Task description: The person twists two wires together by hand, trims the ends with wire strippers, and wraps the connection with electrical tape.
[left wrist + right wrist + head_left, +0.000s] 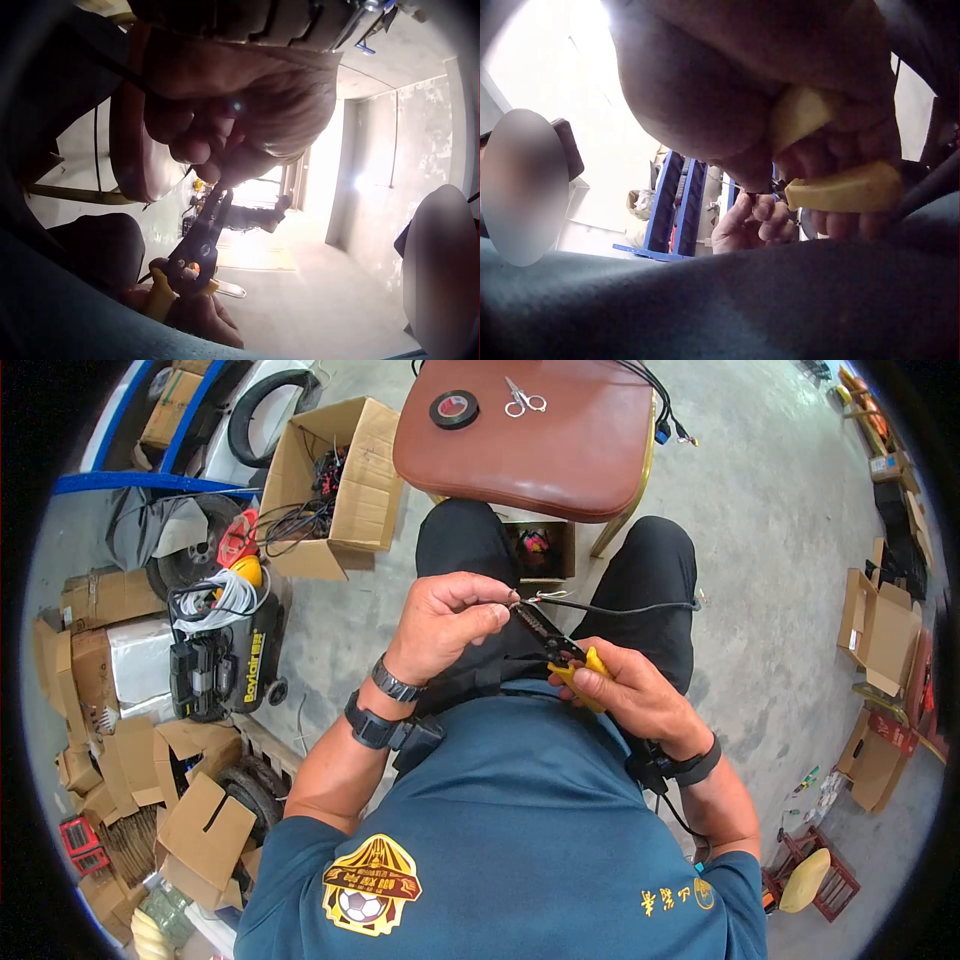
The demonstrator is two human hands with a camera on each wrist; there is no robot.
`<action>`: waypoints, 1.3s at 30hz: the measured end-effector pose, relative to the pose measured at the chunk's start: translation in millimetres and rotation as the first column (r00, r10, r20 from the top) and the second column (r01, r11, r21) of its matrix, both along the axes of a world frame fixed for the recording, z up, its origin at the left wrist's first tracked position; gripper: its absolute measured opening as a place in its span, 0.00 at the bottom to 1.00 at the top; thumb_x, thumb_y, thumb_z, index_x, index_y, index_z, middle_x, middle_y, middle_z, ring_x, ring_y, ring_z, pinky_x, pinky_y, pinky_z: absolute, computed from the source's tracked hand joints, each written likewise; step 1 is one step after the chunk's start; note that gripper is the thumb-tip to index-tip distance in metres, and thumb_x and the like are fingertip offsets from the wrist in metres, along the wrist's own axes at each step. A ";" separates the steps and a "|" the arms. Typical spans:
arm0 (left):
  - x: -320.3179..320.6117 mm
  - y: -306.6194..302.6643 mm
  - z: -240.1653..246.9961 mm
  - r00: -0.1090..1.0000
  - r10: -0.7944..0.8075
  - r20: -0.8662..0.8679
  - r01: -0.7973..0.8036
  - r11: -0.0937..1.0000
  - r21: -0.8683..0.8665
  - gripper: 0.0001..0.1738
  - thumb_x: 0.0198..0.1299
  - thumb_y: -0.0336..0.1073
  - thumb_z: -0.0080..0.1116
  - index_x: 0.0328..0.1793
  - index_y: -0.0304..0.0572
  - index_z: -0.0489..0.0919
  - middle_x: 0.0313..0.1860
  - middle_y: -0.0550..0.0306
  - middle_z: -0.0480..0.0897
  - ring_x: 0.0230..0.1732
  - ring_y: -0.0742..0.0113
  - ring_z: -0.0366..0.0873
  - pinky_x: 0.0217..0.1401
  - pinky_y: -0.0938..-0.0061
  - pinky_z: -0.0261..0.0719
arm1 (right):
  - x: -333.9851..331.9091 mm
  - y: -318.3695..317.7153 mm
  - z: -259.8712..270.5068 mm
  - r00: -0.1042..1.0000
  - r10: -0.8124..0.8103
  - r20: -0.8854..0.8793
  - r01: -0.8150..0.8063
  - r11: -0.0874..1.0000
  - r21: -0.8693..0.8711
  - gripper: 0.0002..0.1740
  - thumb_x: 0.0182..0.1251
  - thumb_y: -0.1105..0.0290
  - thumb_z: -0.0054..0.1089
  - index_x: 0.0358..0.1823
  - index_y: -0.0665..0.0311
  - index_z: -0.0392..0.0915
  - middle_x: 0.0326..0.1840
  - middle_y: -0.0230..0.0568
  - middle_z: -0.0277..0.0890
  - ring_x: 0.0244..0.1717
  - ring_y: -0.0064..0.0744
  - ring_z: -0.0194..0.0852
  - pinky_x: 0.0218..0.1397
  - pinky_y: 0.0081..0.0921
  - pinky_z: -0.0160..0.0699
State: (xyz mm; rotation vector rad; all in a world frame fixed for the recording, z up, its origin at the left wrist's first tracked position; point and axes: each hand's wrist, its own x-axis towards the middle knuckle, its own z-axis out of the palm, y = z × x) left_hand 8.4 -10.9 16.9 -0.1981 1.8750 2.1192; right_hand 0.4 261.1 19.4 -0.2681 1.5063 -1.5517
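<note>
My right hand [640,695] grips wire strippers [541,626] by their yellow handles [847,190], the black jaws pointing up toward the left hand. With thumb and forefinger, my left hand [445,622] pinches a thin wire end right at the tool's tip. Behind the tip, several bare or pale wire strands [548,596] fan out from a black cable [630,610], which runs right across the lap to the knee. From below, the left wrist view shows the tool's dark blades [201,251] reaching up to the left fingertips [210,171].
Ahead stands a brown padded chair [530,450] carrying a roll of black tape [454,409] and small scissors [524,398]. Cables [665,425] hang at its right corner. An open carton [365,480] with black cords and an air compressor [240,660] stand on the left.
</note>
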 end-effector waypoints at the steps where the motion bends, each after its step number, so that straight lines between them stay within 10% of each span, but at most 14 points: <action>1: -0.1 0.5 0.3 1.000 0.003 -0.005 -0.003 1.000 0.001 0.09 0.63 0.28 0.65 0.49 0.35 0.86 0.30 0.62 0.83 0.25 0.80 0.73 0.30 0.83 0.71 | -0.2 0.1 -0.4 1.000 0.003 0.003 -0.003 1.000 -0.006 0.15 0.81 0.65 0.51 0.59 0.67 0.75 0.45 0.34 0.80 0.45 0.22 0.76 0.51 0.26 0.79; 20: -3.0 -6.7 -3.2 0.977 -0.129 -0.171 0.112 0.988 -0.107 0.10 0.60 0.21 0.66 0.47 0.34 0.88 0.35 0.59 0.84 0.32 0.77 0.78 0.33 0.82 0.74 | -6.9 6.1 1.2 0.968 0.055 0.244 -0.040 0.997 -0.064 0.16 0.82 0.58 0.49 0.55 0.64 0.72 0.43 0.34 0.80 0.42 0.21 0.77 0.47 0.24 0.81; 39: 0.1 -9.0 3.1 0.995 -0.102 0.000 0.101 0.986 -0.131 0.08 0.60 0.24 0.67 0.45 0.34 0.87 0.35 0.61 0.86 0.35 0.78 0.79 0.38 0.81 0.76 | -19.0 20.9 1.1 0.973 0.177 -0.150 -0.168 0.984 0.066 0.14 0.77 0.64 0.55 0.54 0.68 0.77 0.38 0.40 0.81 0.41 0.26 0.78 0.44 0.29 0.77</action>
